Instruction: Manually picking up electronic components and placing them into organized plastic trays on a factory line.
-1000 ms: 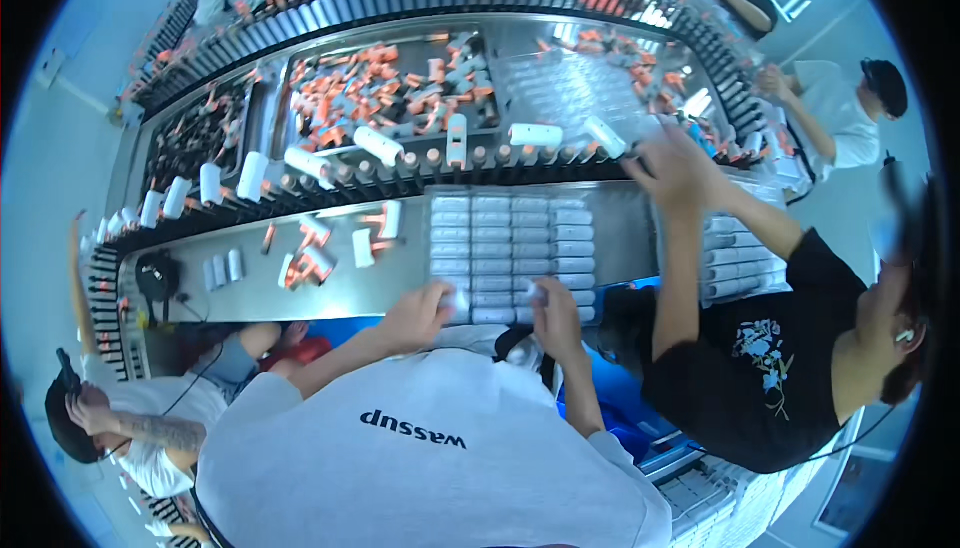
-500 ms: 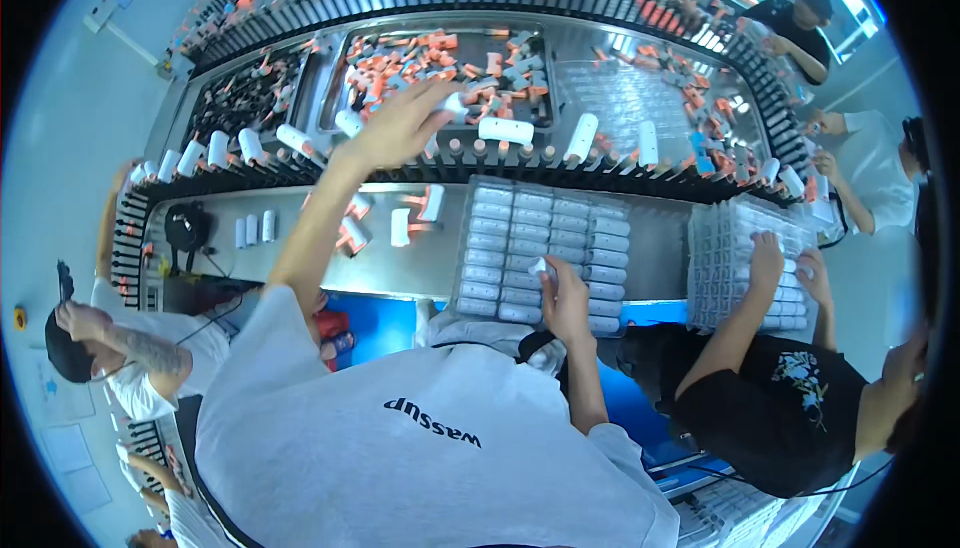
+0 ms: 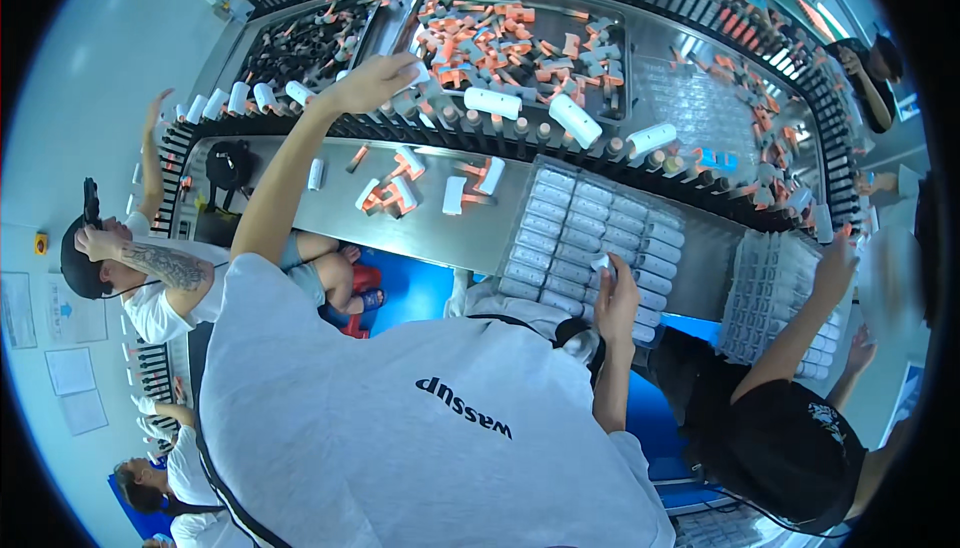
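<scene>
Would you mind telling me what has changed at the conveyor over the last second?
The left hand left the tray of white tubes and stretched up to the conveyor, reaching a white piece by the bin of orange and white parts. The right hand stayed at the tray's near edge, pinching a small white piece.

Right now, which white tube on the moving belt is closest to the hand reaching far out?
The white tube just left of the left hand, in the row at the belt's left end. The bigger tubes lie farther right, past the hand.
</scene>
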Action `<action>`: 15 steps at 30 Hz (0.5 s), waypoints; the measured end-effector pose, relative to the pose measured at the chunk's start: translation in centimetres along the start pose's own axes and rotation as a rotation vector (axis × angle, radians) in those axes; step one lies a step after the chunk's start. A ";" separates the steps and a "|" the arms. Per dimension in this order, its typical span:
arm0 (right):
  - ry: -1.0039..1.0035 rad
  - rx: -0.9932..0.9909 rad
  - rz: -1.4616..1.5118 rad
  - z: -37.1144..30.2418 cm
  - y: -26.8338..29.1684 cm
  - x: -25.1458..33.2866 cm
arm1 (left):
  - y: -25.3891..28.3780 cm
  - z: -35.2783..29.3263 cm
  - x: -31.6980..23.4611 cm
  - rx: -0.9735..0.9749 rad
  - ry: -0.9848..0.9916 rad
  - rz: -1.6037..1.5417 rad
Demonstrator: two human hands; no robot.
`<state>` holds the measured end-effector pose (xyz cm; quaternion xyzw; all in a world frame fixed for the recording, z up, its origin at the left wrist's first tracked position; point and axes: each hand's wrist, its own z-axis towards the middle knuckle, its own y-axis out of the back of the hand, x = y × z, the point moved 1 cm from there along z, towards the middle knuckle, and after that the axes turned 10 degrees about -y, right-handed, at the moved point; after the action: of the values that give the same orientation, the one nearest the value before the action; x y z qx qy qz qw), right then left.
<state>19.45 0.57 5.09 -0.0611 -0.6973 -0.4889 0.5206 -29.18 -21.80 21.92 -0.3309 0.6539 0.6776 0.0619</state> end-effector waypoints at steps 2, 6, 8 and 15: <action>0.037 0.016 -0.019 0.3 -0.4 -0.1 | -0.3 -1.4 1.6 -0.112 -0.024 -0.083; 0.122 0.049 -0.067 0.9 -1.1 1.1 | -0.4 -3.0 4.5 -0.286 -0.080 -0.045; 0.118 0.058 -0.078 0.7 -1.4 1.6 | -1.2 -3.1 4.9 -0.322 -0.015 0.061; 0.104 0.057 -0.062 0.6 -0.9 2.1 | -5.6 -3.5 7.4 -0.525 0.150 0.479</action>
<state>17.58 -0.31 6.24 0.0008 -0.6847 -0.4870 0.5423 -30.72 -26.84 13.52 -0.2217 0.5194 0.7916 -0.2336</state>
